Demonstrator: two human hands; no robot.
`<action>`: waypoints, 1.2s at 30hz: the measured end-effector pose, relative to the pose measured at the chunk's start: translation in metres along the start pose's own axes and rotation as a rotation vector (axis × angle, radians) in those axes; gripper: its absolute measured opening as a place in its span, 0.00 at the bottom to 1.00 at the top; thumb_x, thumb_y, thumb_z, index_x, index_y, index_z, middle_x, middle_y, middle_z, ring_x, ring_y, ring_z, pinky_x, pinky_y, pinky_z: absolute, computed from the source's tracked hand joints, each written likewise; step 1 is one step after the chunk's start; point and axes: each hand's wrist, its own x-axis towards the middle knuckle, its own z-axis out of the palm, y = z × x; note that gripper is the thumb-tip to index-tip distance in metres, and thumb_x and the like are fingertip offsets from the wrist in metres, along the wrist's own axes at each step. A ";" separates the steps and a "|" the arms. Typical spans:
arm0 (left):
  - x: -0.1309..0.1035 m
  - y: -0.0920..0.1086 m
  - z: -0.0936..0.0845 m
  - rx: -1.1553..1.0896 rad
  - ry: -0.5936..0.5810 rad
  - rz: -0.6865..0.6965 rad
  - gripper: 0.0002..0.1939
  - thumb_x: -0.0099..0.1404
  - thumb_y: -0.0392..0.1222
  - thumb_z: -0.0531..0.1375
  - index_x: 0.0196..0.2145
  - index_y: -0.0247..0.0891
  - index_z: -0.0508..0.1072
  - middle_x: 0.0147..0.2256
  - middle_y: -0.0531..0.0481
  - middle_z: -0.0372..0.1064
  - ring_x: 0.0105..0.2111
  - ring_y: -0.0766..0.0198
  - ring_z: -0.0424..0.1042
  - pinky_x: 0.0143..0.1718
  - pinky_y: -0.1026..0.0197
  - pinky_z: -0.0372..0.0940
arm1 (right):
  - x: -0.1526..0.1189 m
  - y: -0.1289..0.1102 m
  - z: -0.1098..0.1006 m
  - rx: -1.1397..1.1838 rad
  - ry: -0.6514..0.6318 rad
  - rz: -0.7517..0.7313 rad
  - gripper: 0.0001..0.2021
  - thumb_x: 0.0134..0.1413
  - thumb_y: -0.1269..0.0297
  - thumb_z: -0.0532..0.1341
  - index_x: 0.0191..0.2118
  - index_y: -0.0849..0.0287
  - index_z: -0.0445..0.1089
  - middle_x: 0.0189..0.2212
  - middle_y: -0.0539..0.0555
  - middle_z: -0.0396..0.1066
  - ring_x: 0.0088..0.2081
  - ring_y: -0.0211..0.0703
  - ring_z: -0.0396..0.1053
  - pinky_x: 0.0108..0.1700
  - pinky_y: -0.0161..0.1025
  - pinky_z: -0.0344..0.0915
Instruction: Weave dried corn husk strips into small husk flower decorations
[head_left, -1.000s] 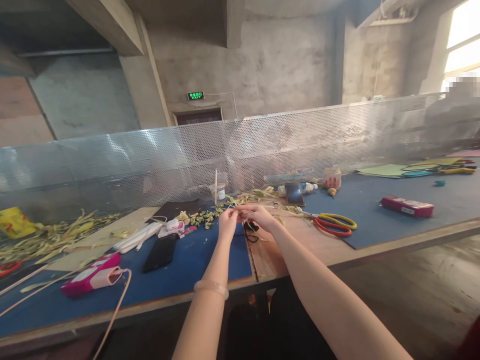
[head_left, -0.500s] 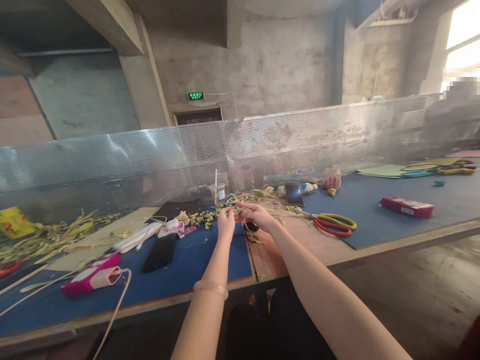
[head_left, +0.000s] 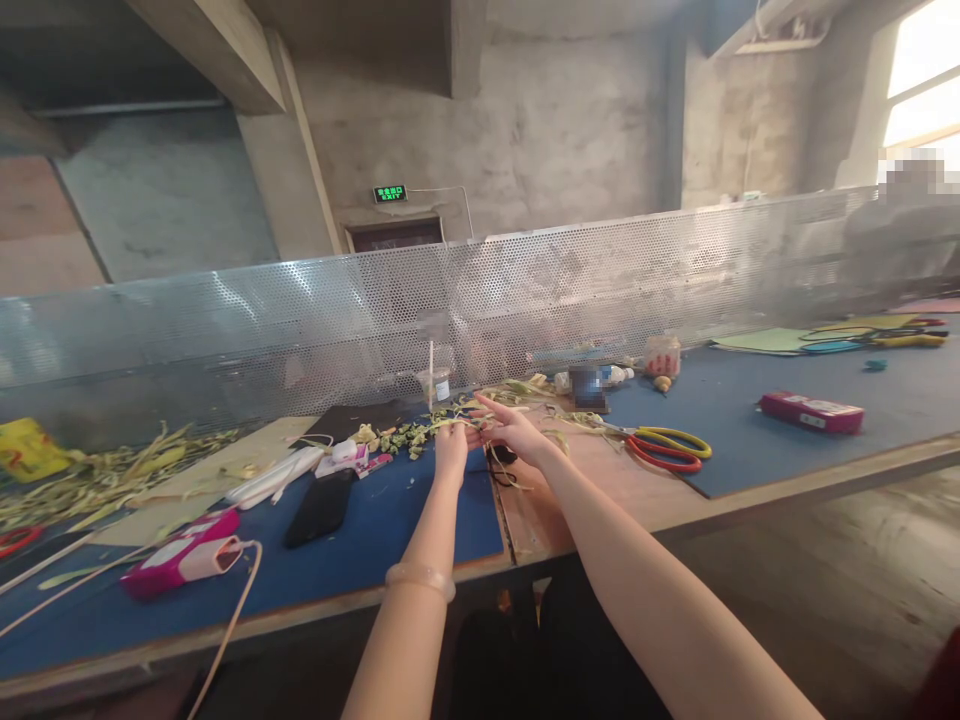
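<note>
My left hand (head_left: 452, 447) and my right hand (head_left: 514, 430) meet over the bench, just behind the seam between the blue mat (head_left: 405, 510) and a bare wooden part (head_left: 592, 490). The left fingers are closed on a thin pale green strip. My right hand's fingers lie against the same small work, its index finger stretched out; what they pinch is too small to tell. Small knotted green pieces (head_left: 411, 437) lie left of my hands. Pale leafy strips (head_left: 525, 388) lie behind them. A clear cup (head_left: 437, 385) with a straw stands beyond.
Scissors with red and yellow handles (head_left: 667, 448) lie to the right, near a magenta box (head_left: 811, 411). At left are a black phone (head_left: 321, 508), a magenta case with a cable (head_left: 180, 555) and dried strips (head_left: 120, 465). A perforated metal screen (head_left: 337, 320) runs behind; a person is at far right.
The right hand's fingers have spread a little, and the left fingers have turned slightly downward. A pale strip now shows across the top of my left hand.
</note>
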 end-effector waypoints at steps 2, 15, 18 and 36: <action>0.001 -0.003 0.000 0.026 -0.013 -0.006 0.06 0.59 0.37 0.50 0.29 0.37 0.66 0.21 0.47 0.72 0.22 0.60 0.74 0.28 0.56 0.69 | -0.001 0.000 -0.001 -0.007 0.006 0.004 0.36 0.38 0.76 0.60 0.57 0.47 0.56 0.49 0.53 0.66 0.32 0.33 0.66 0.32 0.31 0.64; 0.005 -0.008 -0.006 0.178 0.091 0.078 0.05 0.59 0.37 0.53 0.32 0.37 0.68 0.23 0.47 0.72 0.26 0.58 0.74 0.31 0.58 0.68 | 0.001 0.001 0.003 -0.095 0.014 0.017 0.26 0.38 0.75 0.59 0.49 0.57 0.67 0.28 0.49 0.72 0.25 0.32 0.61 0.30 0.31 0.58; 0.004 -0.007 -0.007 0.205 0.118 0.102 0.04 0.58 0.36 0.54 0.30 0.37 0.68 0.24 0.46 0.72 0.29 0.57 0.74 0.33 0.58 0.67 | 0.001 0.001 0.003 -0.112 0.017 0.022 0.24 0.39 0.75 0.60 0.47 0.58 0.69 0.25 0.48 0.71 0.23 0.31 0.60 0.29 0.31 0.58; 0.004 -0.001 -0.009 0.251 0.130 0.124 0.05 0.55 0.32 0.54 0.25 0.38 0.68 0.26 0.43 0.73 0.38 0.54 0.72 0.38 0.57 0.65 | 0.003 0.003 0.004 -0.139 0.055 0.052 0.17 0.35 0.73 0.62 0.37 0.60 0.75 0.35 0.55 0.75 0.35 0.42 0.69 0.37 0.39 0.64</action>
